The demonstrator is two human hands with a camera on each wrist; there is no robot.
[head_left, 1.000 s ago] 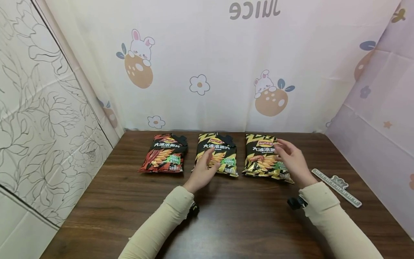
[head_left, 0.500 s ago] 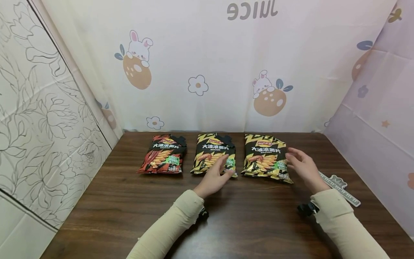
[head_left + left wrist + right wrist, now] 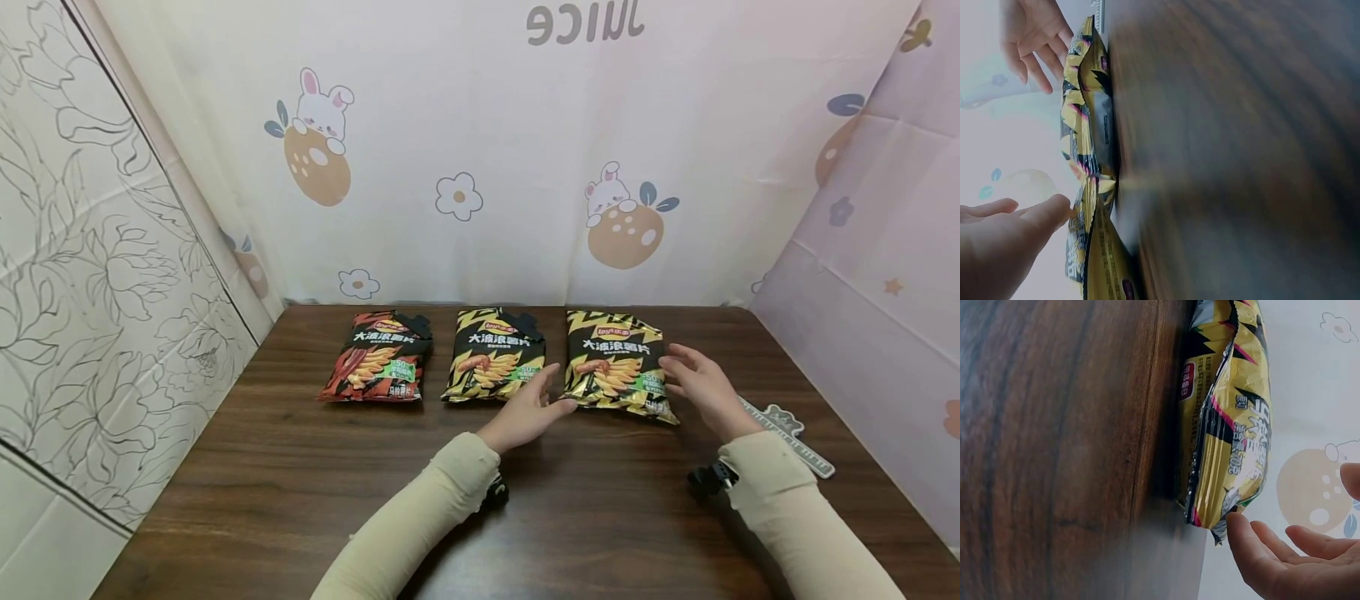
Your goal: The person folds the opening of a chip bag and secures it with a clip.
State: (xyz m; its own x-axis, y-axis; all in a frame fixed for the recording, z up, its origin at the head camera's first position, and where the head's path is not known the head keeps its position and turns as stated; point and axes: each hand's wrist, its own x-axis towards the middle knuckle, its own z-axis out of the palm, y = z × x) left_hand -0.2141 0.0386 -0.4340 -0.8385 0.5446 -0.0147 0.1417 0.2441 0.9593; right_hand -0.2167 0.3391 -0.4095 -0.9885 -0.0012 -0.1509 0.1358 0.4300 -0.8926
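Three chip bags lie in a row on the wooden table. On the left is a red-and-black bag (image 3: 372, 367); the middle bag (image 3: 487, 367) and the right bag (image 3: 615, 358) are yellow and black. My left hand (image 3: 525, 415) hovers in front of the gap between those two, its fingertips at the right bag's lower left corner, fingers relaxed. At that bag's right edge is my right hand (image 3: 705, 393), fingers loosely bent. In the right wrist view, a fingertip of the right hand (image 3: 1285, 562) comes right up to the bag's corner (image 3: 1235, 481). Neither hand grips anything.
Black clips (image 3: 415, 326) sit on the upper right corners of the left and middle bags. A pale ruler-like strip with a bear-shaped piece (image 3: 786, 421) lies at the right, partly behind the right hand. A printed curtain (image 3: 510, 250) hangs along the table's back edge.
My left hand has moved right, from over the middle bag to the right bag's lower left corner. My right hand has shifted from over the right bag to its right edge.
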